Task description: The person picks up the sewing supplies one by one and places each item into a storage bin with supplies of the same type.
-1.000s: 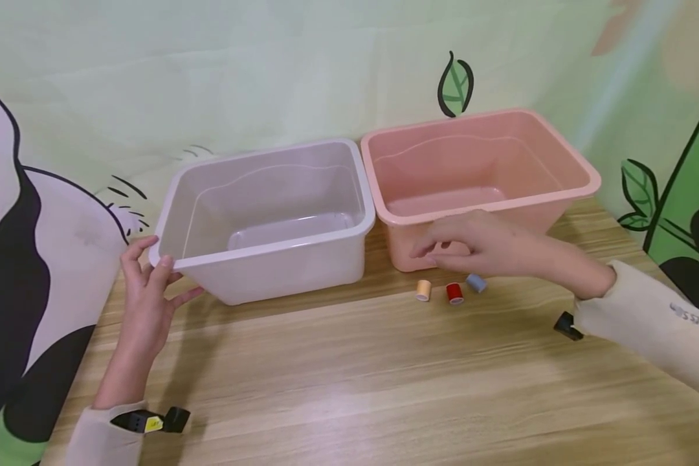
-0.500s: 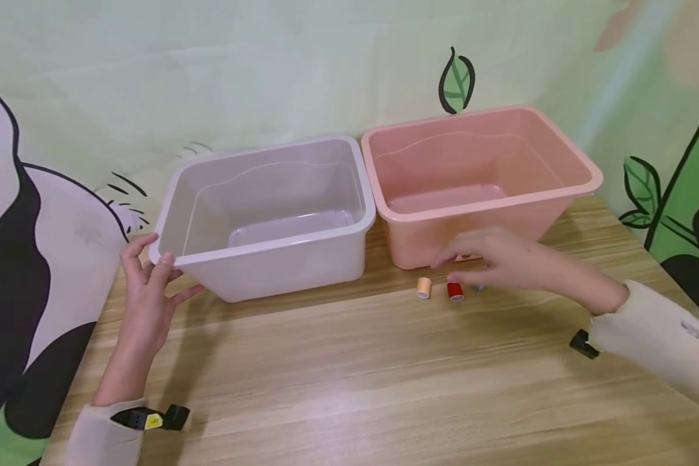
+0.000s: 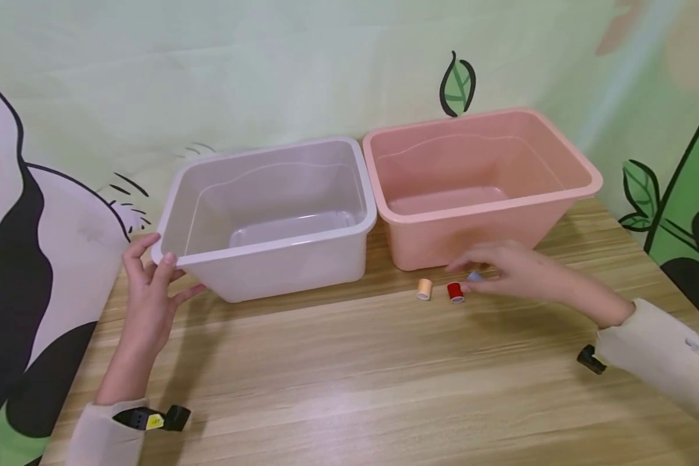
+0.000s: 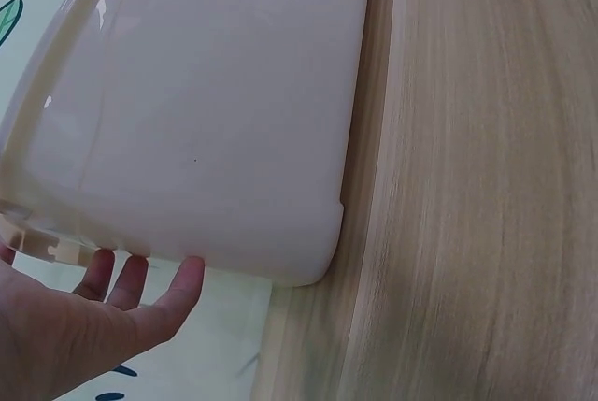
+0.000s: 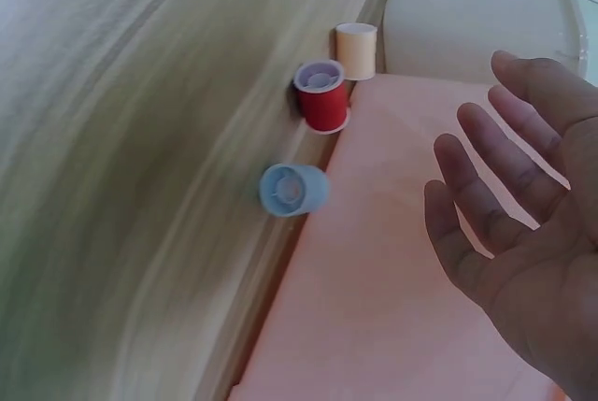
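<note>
In the head view my left hand (image 3: 148, 304) grips the near left corner of a white plastic bin (image 3: 279, 268), thumb on the rim and fingertips under it. The left wrist view has those fingertips against the bin's outer wall. My right hand (image 3: 521, 275) hovers over a light blue thread spool (image 3: 474, 276), its thumb and fingers parted around it in the head view. Beside it lie a red thread spool (image 3: 455, 293) and a pale orange one (image 3: 424, 289). The right wrist view shows the hand's fingers spread, apart from the blue spool (image 5: 294, 190).
A pink plastic bin (image 3: 466, 233) stands right of the white one, their rims side by side. Both rest at the back of a wood-grain table (image 3: 338, 375), against a printed cloth backdrop (image 3: 279, 71). The spools lie just in front of the pink bin.
My right hand has lowered from in front of the pink bin's wall and shifted right, down to the blue spool. The left hand keeps its place on the white bin.
</note>
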Available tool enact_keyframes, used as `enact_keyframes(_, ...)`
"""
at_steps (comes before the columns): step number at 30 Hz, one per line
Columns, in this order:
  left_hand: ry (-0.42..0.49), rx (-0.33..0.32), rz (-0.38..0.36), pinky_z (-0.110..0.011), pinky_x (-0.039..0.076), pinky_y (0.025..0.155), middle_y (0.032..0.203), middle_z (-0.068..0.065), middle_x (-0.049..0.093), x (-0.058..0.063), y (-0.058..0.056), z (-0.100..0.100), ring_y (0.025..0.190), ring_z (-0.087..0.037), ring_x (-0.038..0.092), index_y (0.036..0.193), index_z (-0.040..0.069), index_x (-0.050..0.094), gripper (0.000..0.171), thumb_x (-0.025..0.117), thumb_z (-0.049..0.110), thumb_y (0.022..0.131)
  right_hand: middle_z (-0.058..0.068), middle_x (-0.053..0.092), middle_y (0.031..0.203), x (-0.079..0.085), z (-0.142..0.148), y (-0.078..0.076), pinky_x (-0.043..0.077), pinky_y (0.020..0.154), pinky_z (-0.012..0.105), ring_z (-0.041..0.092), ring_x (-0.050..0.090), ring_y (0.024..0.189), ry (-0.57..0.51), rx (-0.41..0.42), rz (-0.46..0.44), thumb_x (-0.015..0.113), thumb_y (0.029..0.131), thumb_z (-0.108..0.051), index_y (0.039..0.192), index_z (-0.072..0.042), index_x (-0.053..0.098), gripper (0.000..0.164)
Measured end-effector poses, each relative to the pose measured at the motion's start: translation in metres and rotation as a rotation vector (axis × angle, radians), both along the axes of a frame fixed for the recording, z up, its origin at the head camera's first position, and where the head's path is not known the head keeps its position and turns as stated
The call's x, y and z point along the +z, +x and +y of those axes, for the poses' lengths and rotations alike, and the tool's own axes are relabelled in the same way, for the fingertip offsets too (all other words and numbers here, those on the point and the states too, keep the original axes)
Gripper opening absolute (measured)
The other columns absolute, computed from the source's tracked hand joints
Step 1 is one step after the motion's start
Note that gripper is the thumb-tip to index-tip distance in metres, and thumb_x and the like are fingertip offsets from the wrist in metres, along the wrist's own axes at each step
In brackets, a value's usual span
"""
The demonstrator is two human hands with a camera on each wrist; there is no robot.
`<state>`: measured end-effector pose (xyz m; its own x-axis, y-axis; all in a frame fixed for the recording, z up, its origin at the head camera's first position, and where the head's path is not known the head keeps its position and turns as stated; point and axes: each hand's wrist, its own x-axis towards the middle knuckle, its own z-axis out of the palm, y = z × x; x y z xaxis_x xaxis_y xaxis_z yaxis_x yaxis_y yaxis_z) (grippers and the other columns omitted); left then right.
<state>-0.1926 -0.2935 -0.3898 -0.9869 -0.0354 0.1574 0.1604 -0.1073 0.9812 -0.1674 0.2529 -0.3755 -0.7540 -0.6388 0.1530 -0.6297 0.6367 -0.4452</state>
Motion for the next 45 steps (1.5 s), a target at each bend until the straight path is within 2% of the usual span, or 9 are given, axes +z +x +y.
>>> enact_keyframes(7, -0.015, 0.009, -0.001, -0.032, 0.063, 0.077, 0.142, -0.003, 0.034, 0.002, 0.001, -0.001, 0.11, -0.019, 0.054, 0.146, 0.033, 0.024, 0.047, 0.05, 0.023, 0.108, -0.002, 0.074, 0.108, -0.008, 0.008, 0.001, 0.062, 0.082, 0.039, 0.02, 0.071, 0.095, -0.024, -0.019, -0.022, 0.079, 0.088, -0.007, 0.112, -0.013, 0.073, 0.026)
enact_keyframes(14, -0.012, 0.008, -0.012, -0.032, 0.063, 0.077, 0.142, -0.002, 0.035, 0.003, 0.0, -0.001, 0.109, -0.018, 0.054, 0.144, 0.031, 0.023, 0.047, 0.051, 0.022, 0.107, -0.001, 0.073, 0.11, -0.019, 0.023, 0.0, 0.061, 0.085, 0.039, 0.018, 0.068, 0.099, -0.022, -0.079, -0.058, 0.08, 0.087, -0.008, 0.113, -0.011, 0.073, 0.027)
enact_keyframes(21, -0.031, -0.005, -0.021, -0.035, 0.063, 0.079, 0.146, -0.004, 0.032, 0.003, -0.001, 0.0, 0.11, -0.02, 0.052, 0.144, 0.03, 0.021, 0.047, 0.051, 0.024, 0.107, 0.0, 0.071, 0.111, -0.032, 0.038, -0.001, 0.061, 0.084, 0.039, 0.019, 0.066, 0.101, -0.01, -0.116, -0.056, 0.083, 0.085, -0.009, 0.115, -0.01, 0.072, 0.032)
enact_keyframes(28, -0.042, -0.006, -0.022, -0.038, 0.062, 0.081, 0.147, -0.006, 0.029, 0.006, -0.003, -0.001, 0.11, -0.02, 0.052, 0.143, 0.028, 0.02, 0.048, 0.052, 0.027, 0.107, 0.002, 0.069, 0.11, -0.043, 0.045, -0.008, 0.059, 0.079, 0.037, 0.017, 0.065, 0.093, -0.002, -0.111, 0.02, 0.087, 0.081, -0.013, 0.112, -0.009, 0.072, 0.035)
enact_keyframes(34, -0.044, -0.002, -0.04, -0.039, 0.062, 0.082, 0.149, -0.005, 0.029, 0.003, 0.002, -0.004, 0.111, -0.02, 0.053, 0.143, 0.028, 0.019, 0.048, 0.051, 0.029, 0.107, 0.002, 0.07, 0.106, -0.054, 0.048, -0.014, 0.058, 0.075, 0.031, 0.015, 0.065, 0.088, -0.04, -0.1, -0.038, 0.087, 0.081, -0.014, 0.111, -0.006, 0.073, 0.035)
enact_keyframes(40, -0.043, 0.01, -0.03, -0.039, 0.062, 0.081, 0.149, -0.006, 0.03, 0.005, -0.001, -0.002, 0.11, -0.02, 0.054, 0.145, 0.026, 0.019, 0.049, 0.05, 0.029, 0.107, 0.003, 0.069, 0.1, -0.062, 0.053, -0.023, 0.057, 0.067, 0.026, 0.013, 0.063, 0.08, -0.123, -0.038, -0.019, 0.088, 0.078, -0.007, 0.11, -0.003, 0.072, 0.036)
enact_keyframes(45, -0.031, 0.013, -0.036, -0.038, 0.062, 0.08, 0.147, -0.005, 0.031, 0.006, -0.001, -0.001, 0.109, -0.018, 0.056, 0.144, 0.027, 0.019, 0.049, 0.05, 0.029, 0.107, 0.0, 0.067, 0.095, -0.06, 0.052, -0.024, 0.055, 0.064, 0.024, 0.012, 0.061, 0.078, -0.099, -0.054, -0.055, 0.09, 0.077, -0.015, 0.109, -0.005, 0.073, 0.038)
